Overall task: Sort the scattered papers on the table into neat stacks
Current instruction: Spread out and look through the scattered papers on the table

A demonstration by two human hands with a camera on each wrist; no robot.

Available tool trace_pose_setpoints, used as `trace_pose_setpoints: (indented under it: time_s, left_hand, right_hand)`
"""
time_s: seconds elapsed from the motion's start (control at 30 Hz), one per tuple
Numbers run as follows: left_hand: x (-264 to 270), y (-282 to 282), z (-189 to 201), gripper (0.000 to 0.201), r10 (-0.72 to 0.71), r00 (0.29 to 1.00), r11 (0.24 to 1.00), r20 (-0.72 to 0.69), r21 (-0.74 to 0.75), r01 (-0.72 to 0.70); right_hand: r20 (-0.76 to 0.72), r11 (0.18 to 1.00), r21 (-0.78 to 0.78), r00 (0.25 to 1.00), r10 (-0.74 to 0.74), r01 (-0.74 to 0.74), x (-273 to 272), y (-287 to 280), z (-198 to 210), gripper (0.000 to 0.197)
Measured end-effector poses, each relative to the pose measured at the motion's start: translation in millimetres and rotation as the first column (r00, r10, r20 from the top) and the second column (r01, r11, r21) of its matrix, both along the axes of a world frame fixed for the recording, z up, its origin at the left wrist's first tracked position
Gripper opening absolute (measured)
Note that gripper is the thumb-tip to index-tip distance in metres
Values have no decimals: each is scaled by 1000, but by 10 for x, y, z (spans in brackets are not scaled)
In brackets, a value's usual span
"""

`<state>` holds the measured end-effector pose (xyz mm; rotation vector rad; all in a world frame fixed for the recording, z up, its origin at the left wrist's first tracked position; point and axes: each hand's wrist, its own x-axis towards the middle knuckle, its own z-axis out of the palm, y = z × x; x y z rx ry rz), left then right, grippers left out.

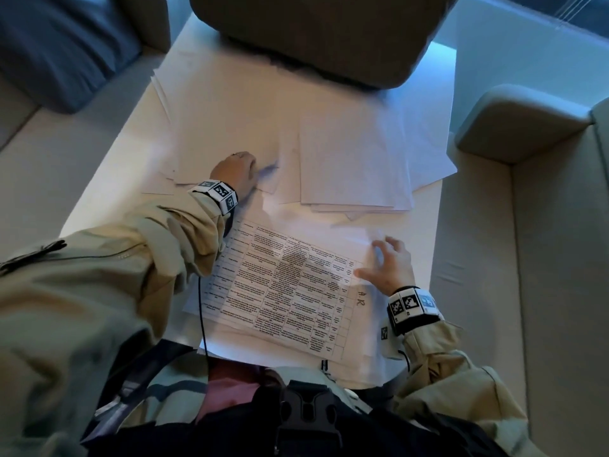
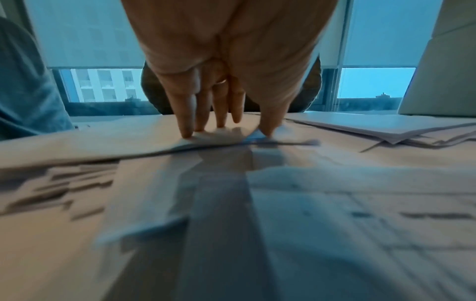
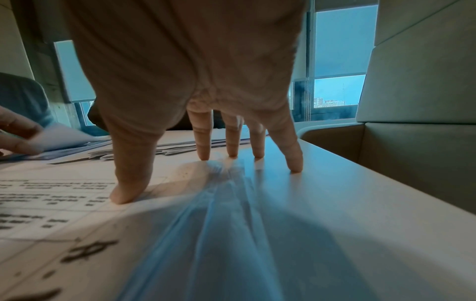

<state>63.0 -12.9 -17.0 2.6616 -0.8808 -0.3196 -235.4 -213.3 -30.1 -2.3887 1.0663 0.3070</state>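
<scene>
White papers lie spread over a pale table point(image 1: 108, 179). A printed sheet with a text grid point(image 1: 280, 285) tops a loose pile at the near edge, also visible in the right wrist view point(image 3: 51, 203). A squarer stack of blank sheets point(image 1: 352, 166) sits at mid right, and more blank sheets point(image 1: 224, 110) fan out at far left. My left hand point(image 1: 255, 166) pinches the raised corner of a blank sheet point(image 2: 221, 140) between fingers and thumb point(image 2: 226, 132). My right hand point(image 1: 379, 255) is spread flat, thumb on the printed sheet and fingertips point(image 3: 296, 167) on the table.
A dark grey seat back point(image 1: 313, 34) overhangs the table's far edge. A blue cushion point(image 1: 59, 44) lies at far left. A beige sofa arm point(image 1: 520, 120) runs close along the table's right edge. A thin black cable point(image 1: 202, 308) hangs from my left sleeve.
</scene>
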Motion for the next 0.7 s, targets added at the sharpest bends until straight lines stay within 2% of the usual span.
trace_pose_setpoints:
  time_s: [0.13, 0.3, 0.37, 0.47, 0.57, 0.63, 0.7]
  left_hand:
    - [16, 40, 129, 26, 79, 994, 993, 79, -97, -72]
    - [-63, 65, 394, 24, 22, 971, 919, 238, -387, 74]
    - [-117, 76, 557, 24, 28, 955, 865, 294, -486, 124]
    - [-205, 92, 836, 23, 8, 917, 769, 399, -589, 249]
    - [-316, 114, 1088, 22, 17, 870, 696, 492, -630, 343]
    - [-335, 132, 1197, 23, 47, 863, 661, 503, -663, 351]
    - [-346, 144, 1260, 22, 76, 867, 625, 493, -701, 344]
  right_hand:
    - [-9, 1000, 2, 1000, 4, -4, 12, -4, 8, 78]
    - [-40, 1000, 31, 999, 0, 1, 63, -68, 52, 68]
    - [16, 1000, 16, 1000, -16, 16, 117, -94, 107, 61]
    - [198, 999, 0, 980, -32, 32, 247, -142, 258, 55]
    - [364, 996, 54, 927, -85, 70, 397, -210, 421, 71]
    - [437, 972, 181, 873, -215, 149, 497, -236, 525, 92]
    - [506, 910, 359, 776, -377, 208, 587, -256, 603, 105]
